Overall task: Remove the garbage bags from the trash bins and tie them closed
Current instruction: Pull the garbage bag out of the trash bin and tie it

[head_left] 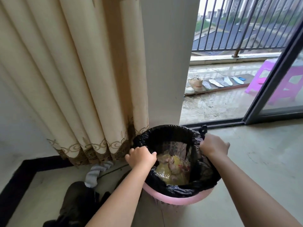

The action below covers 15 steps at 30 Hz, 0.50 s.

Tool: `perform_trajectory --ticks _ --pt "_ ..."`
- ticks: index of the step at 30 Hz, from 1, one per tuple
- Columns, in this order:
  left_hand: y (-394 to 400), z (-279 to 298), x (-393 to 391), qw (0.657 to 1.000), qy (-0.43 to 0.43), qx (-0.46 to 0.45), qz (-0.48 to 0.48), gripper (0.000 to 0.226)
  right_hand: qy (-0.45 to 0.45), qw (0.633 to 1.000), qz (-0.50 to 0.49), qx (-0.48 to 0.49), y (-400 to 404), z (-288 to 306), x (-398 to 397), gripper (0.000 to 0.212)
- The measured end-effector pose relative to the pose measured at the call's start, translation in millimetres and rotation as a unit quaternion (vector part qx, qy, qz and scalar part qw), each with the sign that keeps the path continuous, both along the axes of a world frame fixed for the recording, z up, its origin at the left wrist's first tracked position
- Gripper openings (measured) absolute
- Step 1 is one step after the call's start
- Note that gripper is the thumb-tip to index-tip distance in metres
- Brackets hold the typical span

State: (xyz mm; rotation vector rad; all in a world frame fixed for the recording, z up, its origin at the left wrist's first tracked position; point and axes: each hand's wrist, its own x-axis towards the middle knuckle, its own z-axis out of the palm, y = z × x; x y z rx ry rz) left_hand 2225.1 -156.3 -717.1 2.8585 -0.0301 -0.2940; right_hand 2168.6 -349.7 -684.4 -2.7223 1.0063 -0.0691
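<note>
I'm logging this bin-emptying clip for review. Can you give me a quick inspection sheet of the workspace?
Surface: pale floor, bare beside the bin.
Job's things: black garbage bag lining the pink trash bin, yellowish rubbish inside; bag untied.
Clutter: grey sock and dark clothing left of the bin.
Hands: left hand and right hand grip opposite sides of the bag's rim.
Cables: nothing seen.
Surroundings: cream curtain, open sliding door, purple stool on the balcony.

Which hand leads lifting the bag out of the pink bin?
Right, probably. The right hand grips the black bag rim beside its free handle loop; the left hand only bunches rim film. Bin still holds the bag.
</note>
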Motion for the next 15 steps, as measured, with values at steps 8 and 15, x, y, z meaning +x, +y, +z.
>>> perform_trajectory --ticks 8,15 --pt "0 17 32 0.998 0.01 -0.003 0.058 0.047 -0.084 0.991 0.028 0.101 -5 45 27 0.04" --pt "6 19 44 0.999 0.006 0.006 -0.031 0.029 -0.059 0.988 -0.014 0.142 -3 35 18 0.035"
